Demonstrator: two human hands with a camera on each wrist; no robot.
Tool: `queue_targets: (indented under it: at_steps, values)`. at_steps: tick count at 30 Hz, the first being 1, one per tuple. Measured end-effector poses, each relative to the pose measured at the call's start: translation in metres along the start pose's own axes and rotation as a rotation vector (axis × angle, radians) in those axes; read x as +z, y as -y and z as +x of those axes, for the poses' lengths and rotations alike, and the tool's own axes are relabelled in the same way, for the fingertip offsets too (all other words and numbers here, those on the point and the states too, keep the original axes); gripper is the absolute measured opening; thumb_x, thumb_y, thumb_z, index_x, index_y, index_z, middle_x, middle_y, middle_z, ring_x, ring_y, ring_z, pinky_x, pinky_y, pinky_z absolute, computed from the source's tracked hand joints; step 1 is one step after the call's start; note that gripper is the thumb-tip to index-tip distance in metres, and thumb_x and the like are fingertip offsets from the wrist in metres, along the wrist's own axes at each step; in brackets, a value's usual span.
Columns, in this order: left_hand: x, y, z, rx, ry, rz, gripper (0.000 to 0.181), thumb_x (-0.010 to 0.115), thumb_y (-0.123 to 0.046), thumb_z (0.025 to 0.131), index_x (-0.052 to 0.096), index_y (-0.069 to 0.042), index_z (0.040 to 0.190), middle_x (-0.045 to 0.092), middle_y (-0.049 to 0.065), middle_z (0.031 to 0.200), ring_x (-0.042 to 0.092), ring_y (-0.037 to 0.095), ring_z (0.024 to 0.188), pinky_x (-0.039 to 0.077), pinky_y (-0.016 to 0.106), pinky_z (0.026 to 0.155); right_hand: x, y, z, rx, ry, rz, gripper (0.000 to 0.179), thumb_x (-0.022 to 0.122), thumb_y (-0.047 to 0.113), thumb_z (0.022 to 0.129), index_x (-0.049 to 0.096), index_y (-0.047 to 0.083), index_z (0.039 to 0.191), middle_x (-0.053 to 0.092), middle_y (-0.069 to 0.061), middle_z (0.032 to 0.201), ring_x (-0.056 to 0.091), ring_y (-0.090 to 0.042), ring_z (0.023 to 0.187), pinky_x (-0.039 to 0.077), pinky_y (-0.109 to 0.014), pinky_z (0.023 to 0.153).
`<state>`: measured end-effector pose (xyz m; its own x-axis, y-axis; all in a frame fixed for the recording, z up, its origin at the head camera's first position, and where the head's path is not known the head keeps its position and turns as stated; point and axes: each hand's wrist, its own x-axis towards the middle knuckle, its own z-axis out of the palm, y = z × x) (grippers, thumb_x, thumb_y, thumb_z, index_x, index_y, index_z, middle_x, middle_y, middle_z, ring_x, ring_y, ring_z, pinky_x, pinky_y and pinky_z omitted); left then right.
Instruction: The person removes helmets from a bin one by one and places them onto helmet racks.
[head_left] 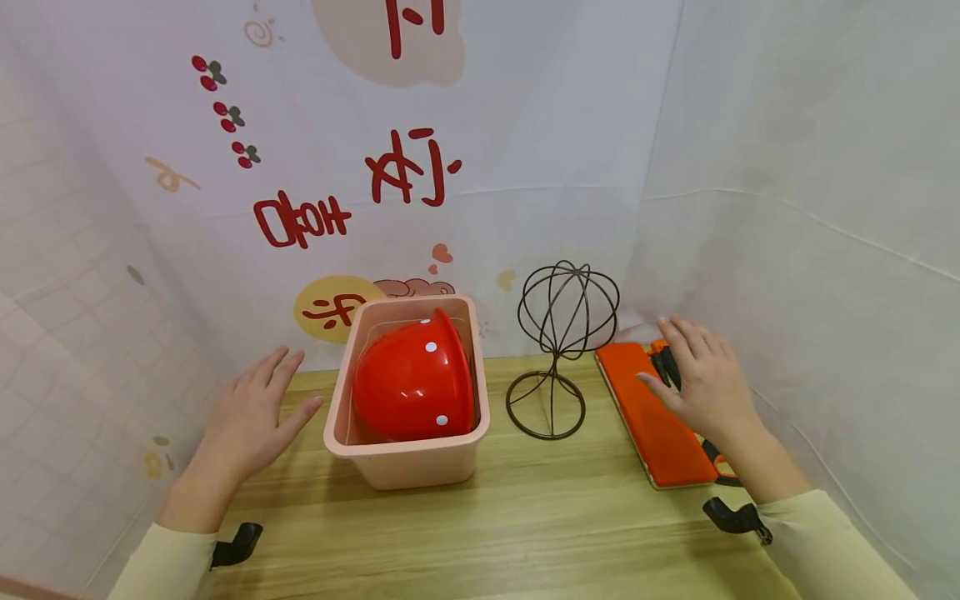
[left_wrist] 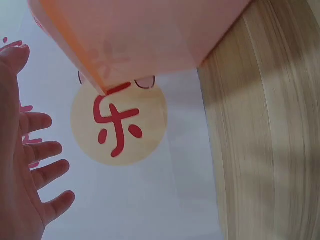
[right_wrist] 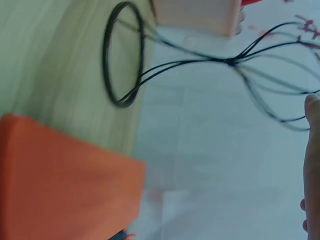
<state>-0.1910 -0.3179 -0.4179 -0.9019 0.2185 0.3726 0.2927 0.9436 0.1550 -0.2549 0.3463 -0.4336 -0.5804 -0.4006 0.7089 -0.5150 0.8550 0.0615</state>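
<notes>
The left hand hovers spread beside the pink bin, where the red helmet lies on its side, and the right hand is spread near the orange case (both empty), so a careless inward sweep could topple the wire stand between.

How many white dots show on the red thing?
3 on the red thing: top dot, middle dot just below, and bottom dot near the lower edge. Others may be hidden.
</notes>
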Motion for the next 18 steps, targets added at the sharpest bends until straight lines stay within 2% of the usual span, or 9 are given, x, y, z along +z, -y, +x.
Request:
queue_targets:
  at_steps: [7, 11, 13, 15, 18]
  values:
    - [0.002, -0.014, -0.002, 0.049, 0.000, -0.064, 0.083, 0.073, -0.049, 0.104, 0.044, -0.004, 0.167, 0.042, 0.031, 0.168, 0.046, 0.060, 0.145, 0.038, 0.085, 0.110, -0.012, 0.031, 0.016, -0.012, -0.116, 0.134, 0.090, 0.054, 0.075, 0.106, 0.053, 0.004, 0.162, 0.063, -0.029, 0.142, 0.061, -0.054, 0.123, 0.048, -0.071, 0.102]
    - [0.004, -0.021, -0.002, 0.062, 0.014, -0.099, 0.087, 0.075, -0.052, 0.102, 0.044, -0.003, 0.167, 0.040, 0.030, 0.170, 0.044, 0.058, 0.148, 0.038, 0.082, 0.113, -0.012, 0.047, 0.024, -0.034, -0.199, 0.228, 0.086, 0.060, 0.070, 0.105, 0.059, 0.001, 0.156, 0.068, -0.026, 0.131, 0.064, -0.051, 0.113, 0.049, -0.066, 0.098]
    - [0.005, -0.024, -0.002, 0.058, 0.028, -0.102, 0.090, 0.075, -0.054, 0.102, 0.043, -0.002, 0.168, 0.039, 0.029, 0.171, 0.044, 0.057, 0.148, 0.038, 0.082, 0.113, -0.011, 0.053, 0.027, -0.052, -0.230, 0.258, 0.085, 0.062, 0.068, 0.106, 0.061, -0.002, 0.153, 0.069, -0.026, 0.131, 0.065, -0.050, 0.114, 0.050, -0.059, 0.101]
    - [0.006, -0.027, -0.002, 0.051, 0.048, -0.104, 0.092, 0.075, -0.055, 0.101, 0.041, -0.003, 0.169, 0.037, 0.028, 0.172, 0.043, 0.057, 0.149, 0.038, 0.082, 0.114, -0.010, 0.059, 0.028, -0.072, -0.253, 0.283, 0.084, 0.063, 0.066, 0.106, 0.061, -0.004, 0.152, 0.070, -0.026, 0.133, 0.066, -0.049, 0.116, 0.048, -0.048, 0.108]
    - [0.007, -0.031, -0.002, 0.043, 0.086, -0.120, 0.095, 0.074, -0.058, 0.101, 0.038, -0.003, 0.170, 0.035, 0.027, 0.174, 0.041, 0.056, 0.151, 0.039, 0.082, 0.114, -0.009, 0.067, 0.031, -0.107, -0.280, 0.318, 0.081, 0.066, 0.061, 0.107, 0.061, -0.007, 0.150, 0.070, -0.027, 0.134, 0.066, -0.049, 0.120, 0.042, -0.031, 0.119]
